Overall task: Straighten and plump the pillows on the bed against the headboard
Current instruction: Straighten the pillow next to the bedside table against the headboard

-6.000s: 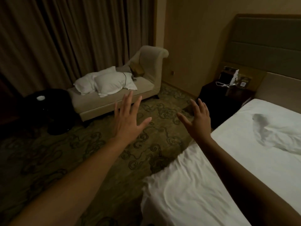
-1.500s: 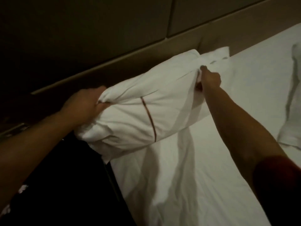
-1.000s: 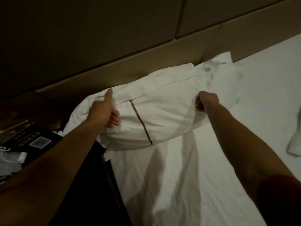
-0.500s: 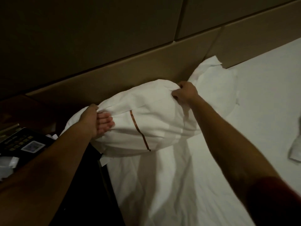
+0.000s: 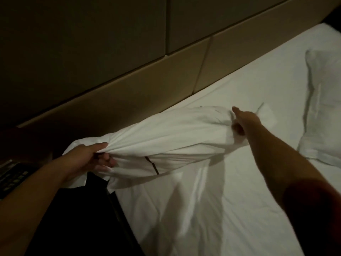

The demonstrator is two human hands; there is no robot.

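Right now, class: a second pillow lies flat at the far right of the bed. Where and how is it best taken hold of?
Take the second pillow by its two short ends, one hand on each, coming from above. It lies flat and long on the sheet, away from the headboard, and those ends give a grip like the left hand has on the striped pillow.
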